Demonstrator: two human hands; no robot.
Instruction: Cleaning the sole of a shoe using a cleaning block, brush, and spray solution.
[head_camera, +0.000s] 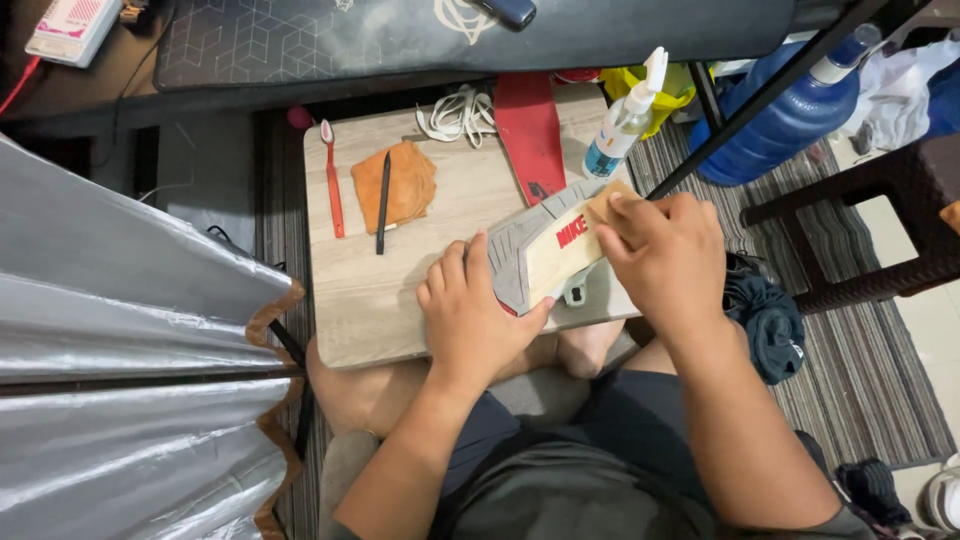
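Observation:
A shoe (545, 250) lies sole-up on a small wooden board (380, 290), its grey and tan sole facing me. My left hand (470, 310) grips the near end of the shoe and holds it steady. My right hand (660, 255) presses a small tan cloth (603, 203) against the far end of the sole. Both hands are shut around what they hold.
On the board lie a red toothbrush (331, 180), a black pen-like tool (383, 200) on an orange cloth (405, 182), white laces (460, 112), a red strip (530, 130) and a spray bottle (625, 120). A blue water jug (790, 115) stands right; silver fabric (120, 350) fills the left.

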